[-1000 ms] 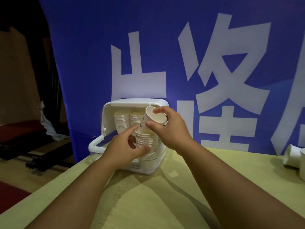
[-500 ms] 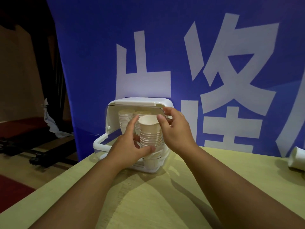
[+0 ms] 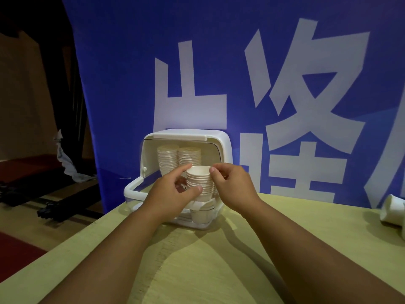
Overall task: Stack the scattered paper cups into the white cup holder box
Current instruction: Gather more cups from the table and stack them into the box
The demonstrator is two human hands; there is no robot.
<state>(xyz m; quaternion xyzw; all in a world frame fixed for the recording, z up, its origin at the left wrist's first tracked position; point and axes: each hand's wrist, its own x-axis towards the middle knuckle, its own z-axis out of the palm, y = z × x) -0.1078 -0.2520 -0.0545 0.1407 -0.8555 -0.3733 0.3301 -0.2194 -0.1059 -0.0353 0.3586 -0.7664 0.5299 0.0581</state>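
Note:
The white cup holder box (image 3: 221, 145) stands open at the table's far left edge, against the blue banner. Two stacks of upside-down paper cups (image 3: 178, 157) fill its back. At its front stands an upright stack of paper cups (image 3: 199, 183). My left hand (image 3: 173, 194) grips that stack from the left, thumb across its lower part and index finger at the top rim. My right hand (image 3: 232, 185) pinches the top cup's rim from the right. Loose paper cups (image 3: 392, 208) lie on their sides at the table's right edge.
The pale wooden table (image 3: 219, 260) reaches from me to the blue banner (image 3: 219, 62) with large white characters. Past the table's left edge the floor drops away, with dark bars and a crumpled white cloth (image 3: 65, 159).
My right hand set the tilted cup down into the front stack and now pinches its rim. The stack sits lower inside the box. My left hand kept its hold on the stack.

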